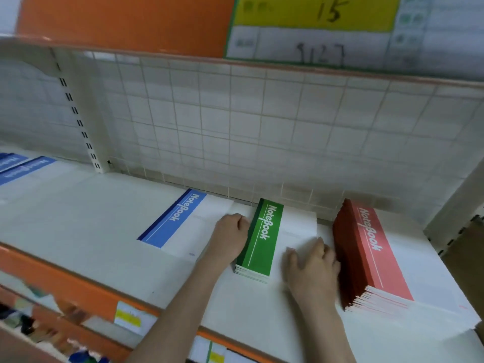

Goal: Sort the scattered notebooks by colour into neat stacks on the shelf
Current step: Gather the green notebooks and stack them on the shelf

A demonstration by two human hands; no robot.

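Three groups of notebooks lie on the white shelf. A blue notebook lies flat at the left. A low stack of green notebooks sits in the middle. A tall stack of red notebooks stands at the right. My left hand presses its curled fingers against the green stack's left edge. My right hand rests on the white part of the green stack's cover, fingers reaching to its right edge beside the red stack.
More blue notebooks lie at the far left of the shelf. A wire grid back panel closes the rear. The upper shelf's orange edge carries a yellow price label. The front lip is orange with a price tag.
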